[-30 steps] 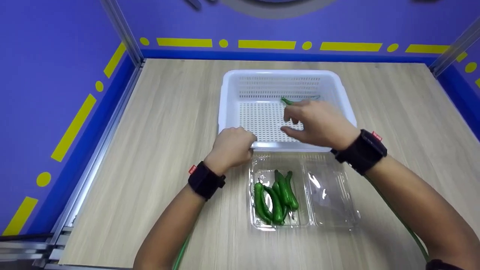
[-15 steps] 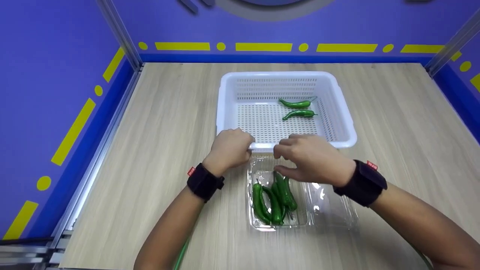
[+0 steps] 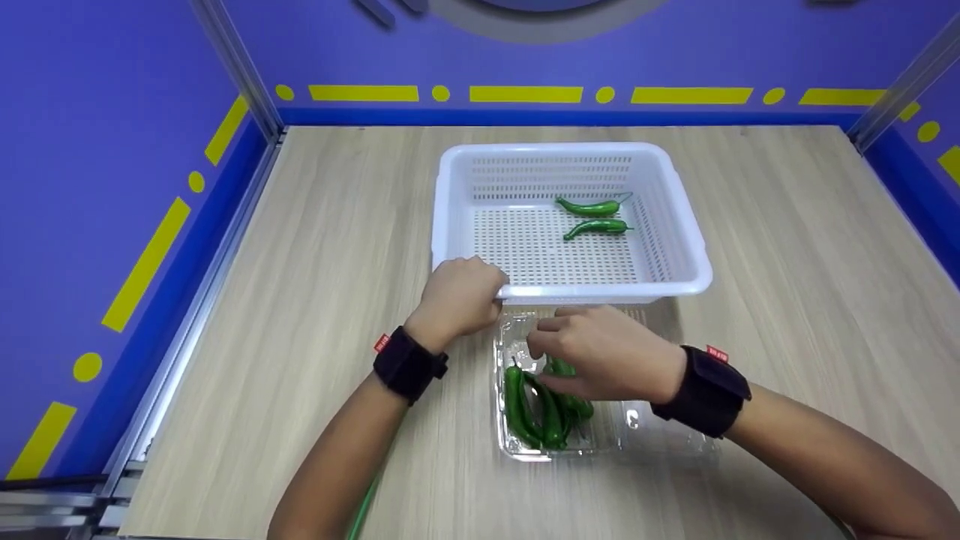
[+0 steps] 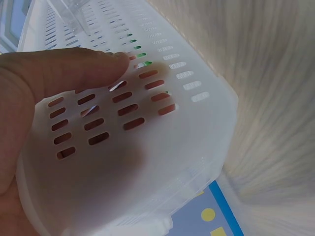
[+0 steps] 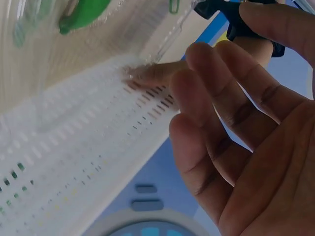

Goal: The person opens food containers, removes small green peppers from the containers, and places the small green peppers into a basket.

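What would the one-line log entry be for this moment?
left hand: holds basket corner | right hand: open over peppers in clamshell tray | basket: two peppers inside

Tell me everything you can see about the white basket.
The white basket is a rectangular tub that looks like plastic, with slotted walls, a perforated floor and a rounded rim. It stands upright on the wooden table, just beyond the clear tray. Two green peppers lie inside, toward its right side. The left hand grips its near left corner.
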Demonstrator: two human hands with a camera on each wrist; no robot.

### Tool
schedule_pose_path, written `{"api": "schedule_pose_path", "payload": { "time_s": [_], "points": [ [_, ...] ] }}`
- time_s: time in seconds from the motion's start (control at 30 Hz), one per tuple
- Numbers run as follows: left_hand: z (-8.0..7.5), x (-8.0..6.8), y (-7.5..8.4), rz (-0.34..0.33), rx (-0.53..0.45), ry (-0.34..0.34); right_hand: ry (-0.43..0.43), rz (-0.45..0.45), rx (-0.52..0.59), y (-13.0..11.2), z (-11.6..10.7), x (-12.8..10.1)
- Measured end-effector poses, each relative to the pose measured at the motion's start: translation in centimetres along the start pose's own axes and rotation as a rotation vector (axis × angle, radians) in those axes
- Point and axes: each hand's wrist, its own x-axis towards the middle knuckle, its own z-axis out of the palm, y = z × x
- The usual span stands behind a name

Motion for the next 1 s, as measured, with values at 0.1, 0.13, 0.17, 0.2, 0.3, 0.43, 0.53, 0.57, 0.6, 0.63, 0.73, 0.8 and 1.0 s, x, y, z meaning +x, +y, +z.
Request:
{"api": "schedule_pose_path", "payload": {
  "time_s": [0.1, 0.13, 0.17, 0.2, 0.3, 0.43, 0.53, 0.57, 0.6, 0.63, 0.73, 0.8, 1.0],
  "points": [
    [0.0, 0.0, 0.0, 0.005, 0.001, 0.004, -0.047, 0.008, 0.005, -0.2, 0.4, -0.1],
    [0.0, 0.0, 0.0, 0.008, 0.002, 0.006, -0.065, 0.012, 0.005, -0.3, 0.5, -0.2],
    [0.0, 0.0, 0.0, 0.01, 0.004, 0.007, -0.084, 0.015, 0.005, -0.3, 0.7, -0.2],
    [0.0, 0.0, 0.0, 0.011, 0.006, 0.009, -0.1, 0.016, 0.003, -0.4, 0.8, -0.3],
    [0.0, 0.1, 0.0, 0.012, 0.009, 0.007, -0.148, 0.018, -0.014, -0.5, 1.2, -0.4],
    [-0.1, 0.1, 0.1, 0.01, 0.006, 0.002, -0.188, 0.014, -0.027, -0.6, 1.6, -0.5],
    [-0.1, 0.1, 0.1, 0.013, 0.007, 0.001, -0.204, 0.011, -0.013, -0.8, 1.8, -0.5],
    [-0.1, 0.1, 0.1, 0.012, 0.006, 0.001, -0.207, 0.01, -0.007, -0.8, 1.9, -0.5],
    [-0.1, 0.1, 0.1, 0.012, 0.008, 0.003, -0.209, 0.01, 0.0, -0.8, 1.9, -0.5],
    [-0.1, 0.1, 0.1, 0.012, 0.008, 0.004, -0.209, 0.01, 0.006, -0.8, 2.0, -0.5],
    [-0.1, 0.1, 0.1, 0.011, 0.01, 0.006, -0.205, 0.007, 0.012, -0.8, 2.2, -0.5],
    [-0.1, 0.0, 0.1, 0.011, 0.014, 0.007, -0.202, 0.004, 0.011, -0.8, 2.3, -0.5],
    [-0.1, -0.1, 0.1, 0.005, 0.019, 0.006, -0.219, -0.002, 0.004, -0.7, 2.7, -0.4]
  ]
}}
